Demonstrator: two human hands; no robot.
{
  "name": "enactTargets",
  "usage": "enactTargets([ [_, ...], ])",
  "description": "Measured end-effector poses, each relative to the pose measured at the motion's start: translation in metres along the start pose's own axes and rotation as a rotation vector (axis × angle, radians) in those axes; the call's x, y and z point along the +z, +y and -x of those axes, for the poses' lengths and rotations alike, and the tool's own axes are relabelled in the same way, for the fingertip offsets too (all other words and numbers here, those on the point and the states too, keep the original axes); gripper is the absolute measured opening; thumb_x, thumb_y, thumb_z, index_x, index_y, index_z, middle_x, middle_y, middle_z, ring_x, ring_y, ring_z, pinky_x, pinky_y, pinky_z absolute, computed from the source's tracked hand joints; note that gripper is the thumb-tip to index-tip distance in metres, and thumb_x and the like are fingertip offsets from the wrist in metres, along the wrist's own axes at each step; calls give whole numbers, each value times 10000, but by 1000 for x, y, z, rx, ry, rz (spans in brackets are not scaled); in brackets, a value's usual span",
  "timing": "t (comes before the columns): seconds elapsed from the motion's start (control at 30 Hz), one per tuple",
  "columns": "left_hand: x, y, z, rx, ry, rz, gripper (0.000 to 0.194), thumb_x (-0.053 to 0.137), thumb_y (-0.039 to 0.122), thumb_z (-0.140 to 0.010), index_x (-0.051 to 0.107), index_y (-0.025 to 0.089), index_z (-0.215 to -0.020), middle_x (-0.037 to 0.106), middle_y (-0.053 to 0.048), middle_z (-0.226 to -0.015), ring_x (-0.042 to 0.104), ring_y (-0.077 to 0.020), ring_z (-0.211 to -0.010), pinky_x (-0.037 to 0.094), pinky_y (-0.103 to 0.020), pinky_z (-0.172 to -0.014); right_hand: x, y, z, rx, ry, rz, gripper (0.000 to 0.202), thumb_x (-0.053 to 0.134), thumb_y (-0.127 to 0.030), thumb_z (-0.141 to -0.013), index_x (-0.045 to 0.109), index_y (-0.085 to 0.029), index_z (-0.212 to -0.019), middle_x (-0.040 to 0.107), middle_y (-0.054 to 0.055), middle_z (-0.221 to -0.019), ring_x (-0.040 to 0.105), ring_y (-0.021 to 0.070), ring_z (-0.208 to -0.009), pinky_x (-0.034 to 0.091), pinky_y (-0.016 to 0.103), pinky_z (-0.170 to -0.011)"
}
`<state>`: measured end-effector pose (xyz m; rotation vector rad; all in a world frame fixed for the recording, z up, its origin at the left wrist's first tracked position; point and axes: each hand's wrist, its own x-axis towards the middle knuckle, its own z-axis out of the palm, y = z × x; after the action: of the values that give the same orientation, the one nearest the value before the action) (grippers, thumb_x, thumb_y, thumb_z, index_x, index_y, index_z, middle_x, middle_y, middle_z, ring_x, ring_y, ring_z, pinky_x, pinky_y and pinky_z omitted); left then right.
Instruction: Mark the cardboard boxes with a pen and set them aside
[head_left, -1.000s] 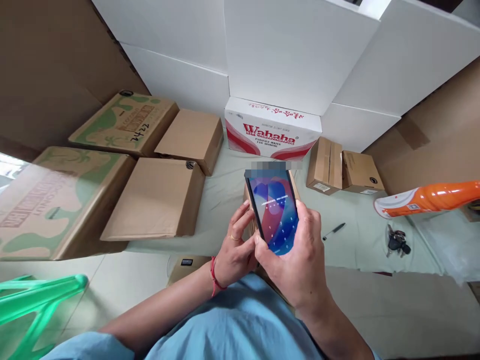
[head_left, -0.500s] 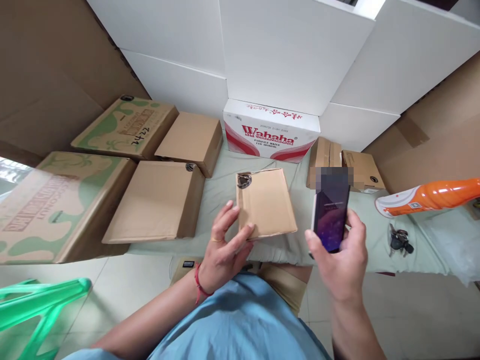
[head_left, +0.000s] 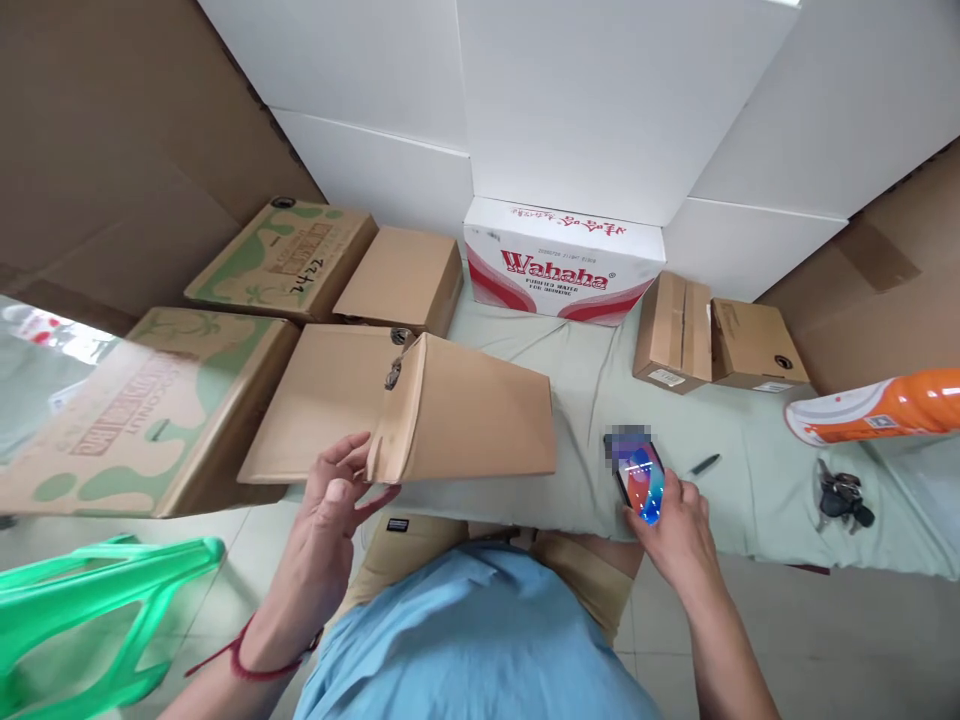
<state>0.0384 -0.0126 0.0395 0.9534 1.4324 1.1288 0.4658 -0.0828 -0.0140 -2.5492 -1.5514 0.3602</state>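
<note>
My left hand (head_left: 322, 530) is at the lower left corner of a brown cardboard box (head_left: 480, 410), fingers apart and fingertips against its edge, not wrapped round it. The box stands tipped, a broad plain side showing and its narrow taped face to the left, overlapping a flatter carton (head_left: 300, 400). My right hand (head_left: 675, 520) holds a smartphone (head_left: 640, 480) with a lit, colourful screen, low over the green cloth. A dark pen (head_left: 705, 464) lies just right of the phone.
Green-printed cartons (head_left: 217, 400) stand at left, a white-and-red Wahaha box (head_left: 562, 262) at the back. Two small boxes (head_left: 675, 330), an orange bottle (head_left: 885, 405) and keys (head_left: 844, 500) are at right. A green stool (head_left: 112, 610) stands below left.
The box has shifted left and been tipped onto another side, with my left hand moving left too. My right hand has lowered the phone, its screen now brighter. The pen has come into view.
</note>
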Motion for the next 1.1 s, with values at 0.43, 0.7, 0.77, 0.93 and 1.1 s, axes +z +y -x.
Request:
enactTargets([
  [0.43, 22, 43, 12, -95, -77, -280, 659, 689, 738, -905, 664, 301, -1398, 686, -128, -1421, 703, -384, -1269, 691, -507, -895, 1, -111, -2, -281, -517, -1106, 947, 696, -663, -977, 321, -239, -1735, 462, 177, -1743, 506, 305, -1591, 508, 519, -1254],
  [0.7, 45, 41, 23, -241, -212, -212, 633, 787, 688, -878, 586, 246, -1284, 675, -160, -1463, 720, -351, -1286, 649, -503, -1010, -8, -100, 9, -205, -356, -1119, 748, 692, -594, -1010, 481, -246, -1637, 593, 141, -1650, 594, 319, -1515, 556, 500, -1213],
  [0.77, 52, 38, 25, -233, -191, -151, 633, 806, 663, -865, 554, 245, -1268, 702, -155, -1408, 737, -342, -1245, 662, -475, -964, -14, -92, 16, -199, -308, -1107, 732, 703, -552, -1014, 469, -263, -1644, 597, 135, -1645, 604, 318, -1504, 564, 506, -1204],
  [0.93, 36, 67, 10, -180, -145, 20, 721, 925, 650, -667, 654, 276, -1221, 775, -104, -1254, 751, -393, -1166, 705, -512, -893, -32, -74, 25, -322, -215, -1303, 541, 648, -478, -1052, 584, -321, -1566, 595, 131, -1630, 664, 329, -1406, 626, 534, -1095],
  [1.1, -3, 131, -43, 165, 171, 27, 703, 750, 726, -792, 688, 260, -1316, 767, -62, -1299, 649, -449, -1352, 623, -736, -1026, -37, -68, 15, -276, -81, -1348, 363, 622, -449, -1063, 734, -296, -1373, 586, 147, -1596, 704, 279, -1211, 666, 478, -942],
])
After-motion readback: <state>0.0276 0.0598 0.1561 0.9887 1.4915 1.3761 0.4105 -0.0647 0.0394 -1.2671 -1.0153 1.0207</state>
